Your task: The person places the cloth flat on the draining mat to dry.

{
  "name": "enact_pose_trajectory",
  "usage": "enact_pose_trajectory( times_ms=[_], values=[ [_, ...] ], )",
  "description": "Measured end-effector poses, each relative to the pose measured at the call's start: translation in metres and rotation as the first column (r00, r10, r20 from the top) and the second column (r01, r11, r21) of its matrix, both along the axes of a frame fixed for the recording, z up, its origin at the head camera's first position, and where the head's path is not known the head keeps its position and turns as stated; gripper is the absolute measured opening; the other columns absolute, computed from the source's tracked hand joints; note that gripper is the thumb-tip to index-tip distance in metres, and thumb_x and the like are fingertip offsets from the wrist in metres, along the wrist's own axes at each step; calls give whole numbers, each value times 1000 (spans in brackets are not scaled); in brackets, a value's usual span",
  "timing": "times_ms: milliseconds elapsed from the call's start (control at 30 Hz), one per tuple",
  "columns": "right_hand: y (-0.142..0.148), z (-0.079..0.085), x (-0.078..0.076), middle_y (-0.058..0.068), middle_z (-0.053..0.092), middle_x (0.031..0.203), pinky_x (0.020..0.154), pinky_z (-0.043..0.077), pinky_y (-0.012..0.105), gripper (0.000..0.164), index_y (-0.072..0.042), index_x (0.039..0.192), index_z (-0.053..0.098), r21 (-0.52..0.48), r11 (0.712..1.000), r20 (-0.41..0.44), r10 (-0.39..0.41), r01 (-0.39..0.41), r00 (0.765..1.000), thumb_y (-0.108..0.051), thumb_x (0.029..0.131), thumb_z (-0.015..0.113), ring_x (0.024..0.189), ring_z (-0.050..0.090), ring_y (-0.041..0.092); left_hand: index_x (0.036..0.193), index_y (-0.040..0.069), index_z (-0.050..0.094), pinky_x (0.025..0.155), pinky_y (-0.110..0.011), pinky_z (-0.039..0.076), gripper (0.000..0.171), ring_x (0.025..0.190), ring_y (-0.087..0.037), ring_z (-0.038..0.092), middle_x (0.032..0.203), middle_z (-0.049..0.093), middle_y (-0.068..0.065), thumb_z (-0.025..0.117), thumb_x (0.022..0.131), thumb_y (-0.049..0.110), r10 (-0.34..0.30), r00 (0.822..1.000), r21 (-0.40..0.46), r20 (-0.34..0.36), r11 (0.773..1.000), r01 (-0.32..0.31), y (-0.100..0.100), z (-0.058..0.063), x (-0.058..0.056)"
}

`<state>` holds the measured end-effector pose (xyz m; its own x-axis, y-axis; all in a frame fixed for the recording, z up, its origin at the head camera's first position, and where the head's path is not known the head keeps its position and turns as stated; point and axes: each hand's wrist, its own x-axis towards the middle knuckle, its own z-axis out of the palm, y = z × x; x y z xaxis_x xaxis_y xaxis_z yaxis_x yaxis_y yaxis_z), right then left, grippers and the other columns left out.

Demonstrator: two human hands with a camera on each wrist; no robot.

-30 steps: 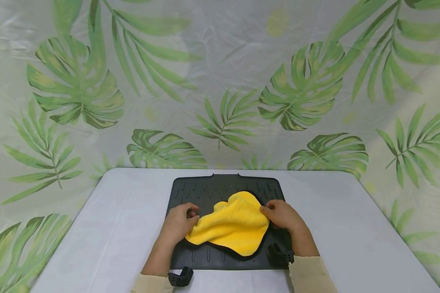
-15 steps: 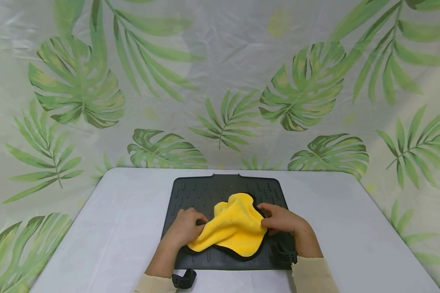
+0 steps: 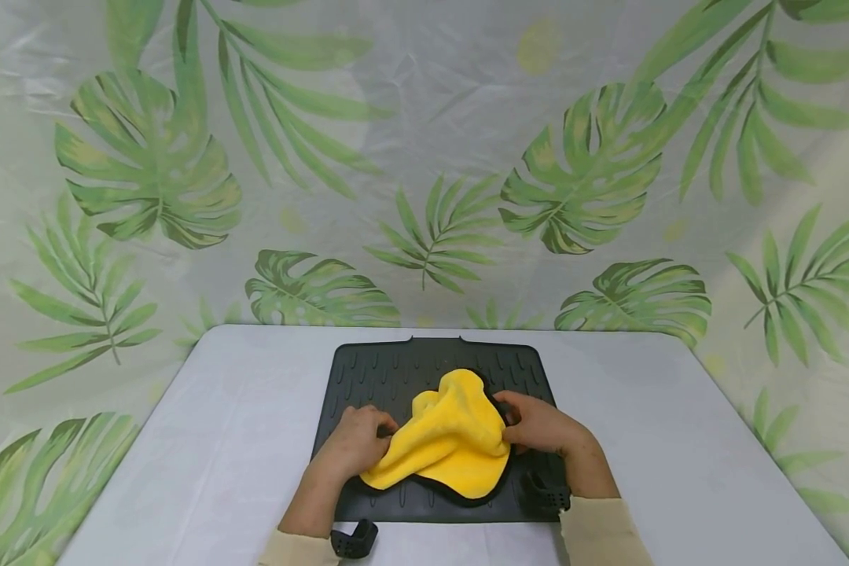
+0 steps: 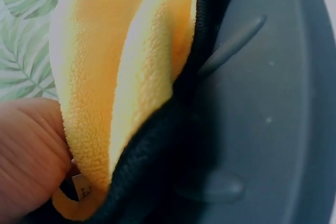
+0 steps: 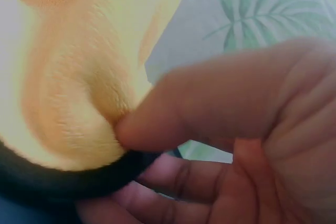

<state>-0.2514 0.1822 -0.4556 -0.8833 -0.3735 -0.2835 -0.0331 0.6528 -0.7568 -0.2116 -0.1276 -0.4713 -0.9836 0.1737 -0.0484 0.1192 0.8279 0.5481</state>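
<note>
A plush yellow cloth (image 3: 460, 440) with black edging lies bunched in folds over a black ribbed mat (image 3: 375, 369). My left hand (image 3: 357, 442) pinches its left end; in the left wrist view the thumb side of that hand (image 4: 31, 156) is at the fabric beside a small white label (image 4: 81, 186). On the opposite side my right hand (image 3: 541, 424) grips the right edge. The right wrist view shows the thumb (image 5: 152, 119) pressing on the yellow face, with the other fingers (image 5: 173, 182) under the black border.
The mat lies on a white-covered table (image 3: 255, 377). Behind the table hangs a pale curtain (image 3: 453, 118) printed with green leaves. A black wrist strap piece (image 3: 354, 539) sits by the left sleeve, another (image 3: 545, 491) by the right.
Both hands have come closer together, the left shifting right and slightly nearer me, the right slightly left. The cloth between them is narrower and more bunched, its middle fold raised.
</note>
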Motion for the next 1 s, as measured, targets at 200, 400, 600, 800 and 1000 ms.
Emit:
enact_pose_trajectory(
  times_ms=[200,400,600,800,1000],
  values=[
    [-1,-1,0,9,53,87,61,55,33,61,-1,144,51,26,997,-40,-73,74,997,-2,85,66,63,55,20,102,13,79,79,-40,51,12,96,-22,52,107,70,-4,71,94,17,5,1000,-4,1,1000,-5,0,0,0],
    [2,-2,-1,9,53,87,60,55,33,59,-1,142,52,27,995,-55,-94,95,994,-1,85,65,63,54,20,102,12,79,73,-34,49,14,89,-19,53,94,71,-1,69,93,14,30,1000,57,2,998,-30,-6,2,-2],
    [5,-1,-2,9,54,89,60,55,33,59,-1,142,52,26,995,-49,-99,100,994,-2,84,65,66,55,20,103,9,77,66,-29,50,14,75,-14,56,88,69,-1,68,92,12,52,998,82,26,995,-54,-13,1,-3],
    [8,-2,-2,9,54,88,60,54,32,57,-1,140,53,31,993,-54,-111,112,992,-3,84,66,66,54,20,102,9,76,69,-32,52,15,75,-14,56,89,69,-1,66,91,11,84,996,72,37,994,-86,-18,4,-4],
    [10,-4,-4,10,53,88,59,52,32,55,-1,141,53,48,991,-73,-122,126,990,-4,87,66,63,53,21,100,8,75,70,-35,56,14,74,-16,58,90,70,-4,65,90,11,118,991,60,57,991,-122,-25,7,-3]
  ],
)
